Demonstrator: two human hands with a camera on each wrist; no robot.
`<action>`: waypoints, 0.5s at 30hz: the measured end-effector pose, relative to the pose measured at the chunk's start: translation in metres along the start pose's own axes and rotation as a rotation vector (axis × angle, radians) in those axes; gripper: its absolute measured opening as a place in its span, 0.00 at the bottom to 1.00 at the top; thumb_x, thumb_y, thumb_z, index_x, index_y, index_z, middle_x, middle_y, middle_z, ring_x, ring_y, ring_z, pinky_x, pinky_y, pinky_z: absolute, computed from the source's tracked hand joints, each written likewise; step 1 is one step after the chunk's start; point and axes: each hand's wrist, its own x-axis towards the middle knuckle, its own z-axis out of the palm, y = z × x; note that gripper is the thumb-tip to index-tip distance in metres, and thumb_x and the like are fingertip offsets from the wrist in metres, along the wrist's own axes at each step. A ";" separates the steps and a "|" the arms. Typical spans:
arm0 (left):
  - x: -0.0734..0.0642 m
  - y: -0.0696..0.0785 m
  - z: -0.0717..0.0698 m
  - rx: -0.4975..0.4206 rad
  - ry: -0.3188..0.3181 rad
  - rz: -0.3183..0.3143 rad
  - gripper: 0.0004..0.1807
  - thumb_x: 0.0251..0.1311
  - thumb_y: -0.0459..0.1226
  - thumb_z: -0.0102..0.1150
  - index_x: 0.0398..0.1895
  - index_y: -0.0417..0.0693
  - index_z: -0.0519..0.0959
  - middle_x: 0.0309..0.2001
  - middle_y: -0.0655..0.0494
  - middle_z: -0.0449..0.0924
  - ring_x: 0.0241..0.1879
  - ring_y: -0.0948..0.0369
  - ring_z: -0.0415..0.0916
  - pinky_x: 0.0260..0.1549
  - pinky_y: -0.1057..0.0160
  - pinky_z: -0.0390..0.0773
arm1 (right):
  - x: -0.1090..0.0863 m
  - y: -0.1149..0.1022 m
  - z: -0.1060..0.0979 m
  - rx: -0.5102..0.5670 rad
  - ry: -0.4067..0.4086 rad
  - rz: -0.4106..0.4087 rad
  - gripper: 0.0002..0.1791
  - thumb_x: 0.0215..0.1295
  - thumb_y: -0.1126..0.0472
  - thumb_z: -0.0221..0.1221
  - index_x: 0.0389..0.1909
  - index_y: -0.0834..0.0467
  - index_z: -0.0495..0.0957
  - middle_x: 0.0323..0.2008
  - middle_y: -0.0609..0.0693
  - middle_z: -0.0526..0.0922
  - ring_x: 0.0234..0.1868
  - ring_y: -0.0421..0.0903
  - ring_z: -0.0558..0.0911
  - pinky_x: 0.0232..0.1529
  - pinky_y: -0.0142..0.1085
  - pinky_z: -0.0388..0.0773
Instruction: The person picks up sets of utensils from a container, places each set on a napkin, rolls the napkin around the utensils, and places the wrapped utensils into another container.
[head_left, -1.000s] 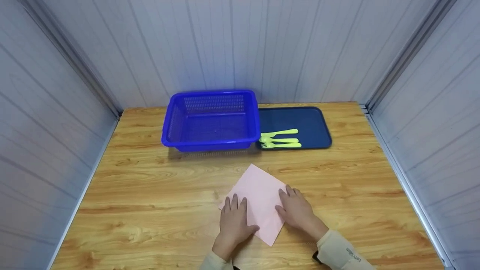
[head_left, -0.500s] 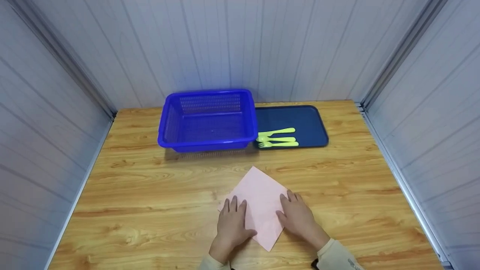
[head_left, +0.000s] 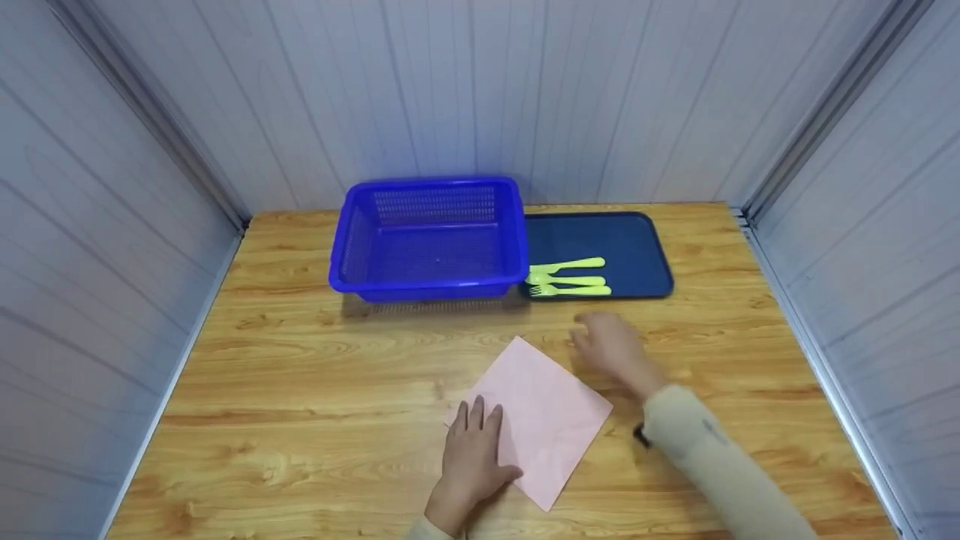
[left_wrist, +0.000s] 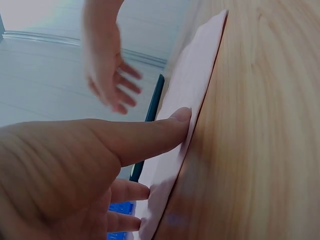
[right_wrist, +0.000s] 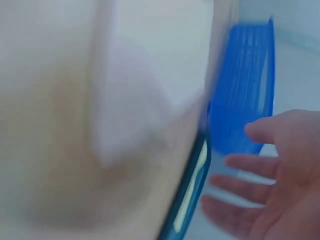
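The pink sheet (head_left: 551, 420) is looking matt and fairly smooth, like paper or thin cloth, while the desk (head_left: 315, 375) beneath is showing a smooth wood-grain surface with a faint gloss. The blue basket (head_left: 431, 286) is appearing as shiny plastic with perforated mesh sides, the dark tray (head_left: 630, 255) is looking like smooth, dull plastic, and the yellow-green cutlery (head_left: 589, 281) is resembling smooth plastic too. Behind, the walls (head_left: 465, 90) are displaying pale, wood-patterned panels, the edge strip (head_left: 829, 382) is gleaming like metal, and the beige sleeve (head_left: 720, 457) is reading as matt cloth.
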 end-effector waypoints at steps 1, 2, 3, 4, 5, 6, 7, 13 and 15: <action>-0.001 -0.001 0.000 0.002 0.006 -0.002 0.54 0.38 0.58 0.76 0.69 0.43 0.67 0.70 0.34 0.57 0.68 0.33 0.51 0.62 0.38 0.59 | 0.017 0.003 -0.004 -0.012 0.008 -0.013 0.16 0.68 0.56 0.57 0.49 0.63 0.82 0.46 0.58 0.83 0.49 0.58 0.81 0.48 0.53 0.77; -0.003 -0.001 0.000 0.004 0.010 -0.002 0.54 0.38 0.58 0.76 0.69 0.43 0.67 0.70 0.34 0.57 0.68 0.33 0.52 0.62 0.39 0.59 | 0.033 0.006 -0.008 -0.026 0.010 -0.020 0.15 0.68 0.58 0.58 0.48 0.63 0.83 0.46 0.57 0.84 0.48 0.57 0.81 0.48 0.53 0.77; -0.004 -0.002 0.000 0.006 0.017 0.003 0.54 0.37 0.58 0.76 0.69 0.43 0.67 0.70 0.34 0.58 0.67 0.33 0.52 0.61 0.39 0.60 | 0.047 0.009 -0.010 -0.053 0.010 -0.031 0.13 0.67 0.59 0.59 0.46 0.62 0.84 0.44 0.56 0.85 0.47 0.56 0.82 0.46 0.52 0.78; -0.005 -0.002 0.001 0.005 0.025 0.009 0.55 0.37 0.58 0.77 0.68 0.42 0.67 0.69 0.33 0.58 0.67 0.32 0.53 0.61 0.38 0.61 | 0.061 0.012 -0.011 -0.083 0.003 -0.043 0.12 0.67 0.60 0.59 0.45 0.61 0.85 0.43 0.55 0.85 0.46 0.55 0.82 0.45 0.52 0.78; -0.006 -0.002 0.001 0.003 0.028 0.012 0.55 0.37 0.58 0.77 0.68 0.41 0.67 0.69 0.33 0.58 0.67 0.32 0.53 0.61 0.38 0.61 | 0.073 0.015 -0.012 -0.111 -0.012 -0.052 0.11 0.66 0.61 0.60 0.44 0.60 0.85 0.42 0.55 0.86 0.45 0.55 0.83 0.44 0.52 0.79; -0.007 -0.002 0.001 0.003 0.029 0.013 0.55 0.37 0.58 0.76 0.69 0.41 0.67 0.69 0.33 0.58 0.67 0.32 0.53 0.61 0.39 0.61 | 0.083 0.017 -0.012 -0.132 -0.031 -0.056 0.10 0.66 0.61 0.61 0.43 0.59 0.86 0.41 0.54 0.86 0.44 0.54 0.83 0.42 0.51 0.79; -0.007 -0.002 0.002 0.001 0.034 0.014 0.55 0.37 0.58 0.76 0.69 0.42 0.67 0.69 0.33 0.58 0.67 0.32 0.53 0.61 0.39 0.61 | 0.091 0.020 -0.012 -0.152 -0.053 -0.062 0.10 0.66 0.62 0.61 0.44 0.59 0.86 0.42 0.54 0.86 0.44 0.54 0.83 0.42 0.51 0.79; -0.005 -0.002 0.003 -0.002 0.051 0.012 0.55 0.37 0.58 0.77 0.69 0.43 0.66 0.70 0.36 0.58 0.69 0.35 0.51 0.63 0.40 0.59 | 0.118 0.034 -0.009 -0.192 -0.174 -0.030 0.09 0.62 0.62 0.65 0.41 0.60 0.87 0.39 0.55 0.86 0.40 0.53 0.83 0.41 0.52 0.79; -0.007 -0.003 0.004 0.003 0.054 0.004 0.57 0.36 0.59 0.77 0.69 0.42 0.65 0.70 0.36 0.58 0.69 0.36 0.51 0.63 0.41 0.59 | 0.122 0.037 -0.007 -0.182 -0.215 -0.026 0.07 0.62 0.62 0.65 0.39 0.59 0.87 0.37 0.53 0.86 0.36 0.51 0.83 0.40 0.52 0.79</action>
